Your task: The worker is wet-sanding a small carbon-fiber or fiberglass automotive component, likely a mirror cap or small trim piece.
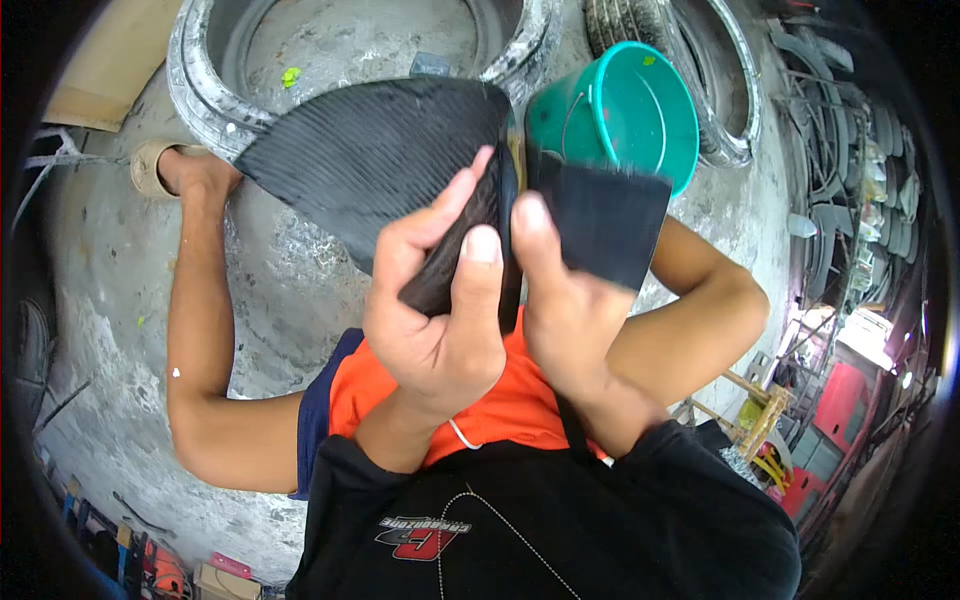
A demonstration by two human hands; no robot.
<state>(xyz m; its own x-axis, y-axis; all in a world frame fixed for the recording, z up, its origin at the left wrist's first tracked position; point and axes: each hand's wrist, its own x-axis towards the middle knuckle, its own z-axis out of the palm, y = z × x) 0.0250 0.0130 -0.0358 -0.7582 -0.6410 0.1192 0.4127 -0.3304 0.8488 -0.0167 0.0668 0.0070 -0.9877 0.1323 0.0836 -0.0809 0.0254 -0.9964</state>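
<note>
My left hand [430, 315] is closed around the dark inner edge of a curved black panel [370, 150] with a ribbed, carbon-fibre-like weave. Its thumb presses on the near side while the fingers wrap behind. The panel is tilted in front of me and tapers to a point at the left. Beside it, my right hand [570, 325] pinches a black rectangular sheet [610, 220] that looks like sandpaper, thumb on top and fingers mostly hidden beneath. The thumb rests close to the panel's right edge. Slight blur covers the right hand and sheet.
A green bucket [650, 120] stands just beyond the sheet. Large round moulds or tyres [205, 100] lie on the stained concrete floor [280, 260] ahead. My bent legs flank the work. Racks of dark curved parts [870, 180] line the right side; a cardboard sheet [110, 65] is at upper left.
</note>
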